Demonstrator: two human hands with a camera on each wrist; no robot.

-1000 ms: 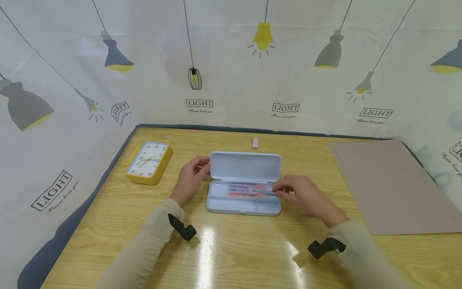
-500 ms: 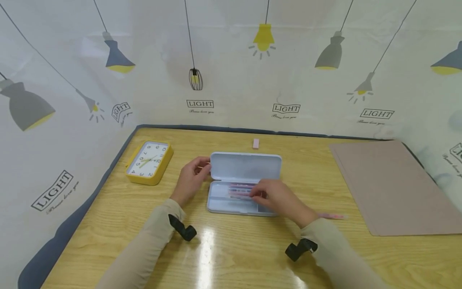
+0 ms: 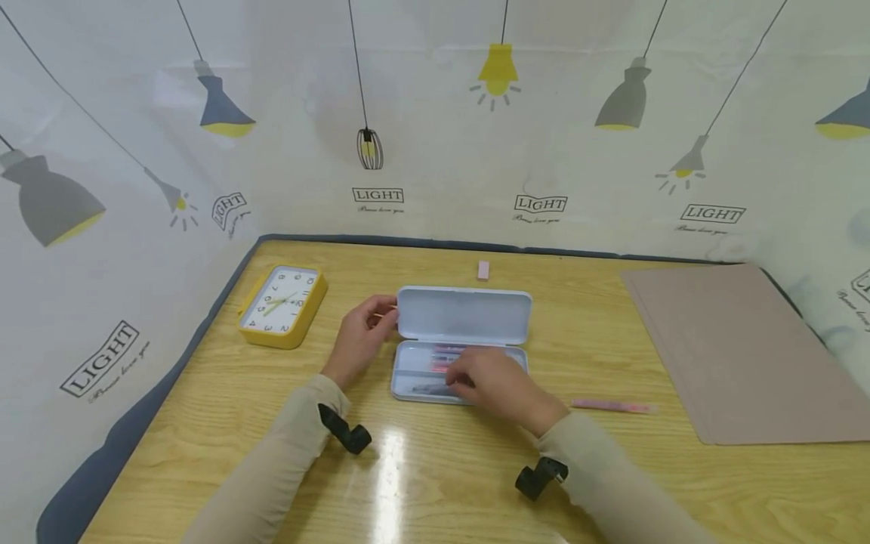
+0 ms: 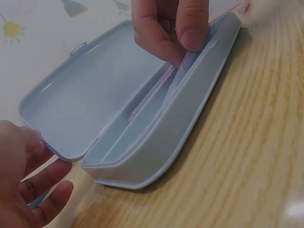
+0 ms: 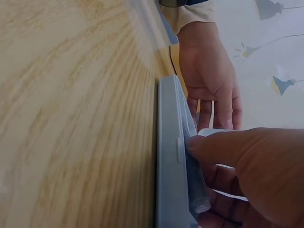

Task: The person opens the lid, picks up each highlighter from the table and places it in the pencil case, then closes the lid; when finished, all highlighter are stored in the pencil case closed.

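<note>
A pale blue pencil case (image 3: 464, 316) lies with its lid raised on the table. My left hand (image 3: 360, 340) holds the lid's left edge, thumb in front and fingers behind. Over the case's front compartment, my right hand (image 3: 499, 385) pinches a grey-blue pen (image 5: 195, 185) between thumb and fingers. That pen lies along the front wall, its clear end showing in the right wrist view. Several pink and purple pens (image 3: 445, 359) rest in the back compartment, partly hidden by the right hand.
One pink pen (image 3: 612, 406) lies on the table right of the case. Behind the case is a small pink eraser (image 3: 483, 270). A yellow clock (image 3: 282, 306) lies at the left, and a mauve mat (image 3: 741, 351) covers the table's right side.
My right hand has moved left and nearer, bringing the grey-blue pen from the back compartment to the front one. The pink pen on the table has come into view. The left hand stays put.
</note>
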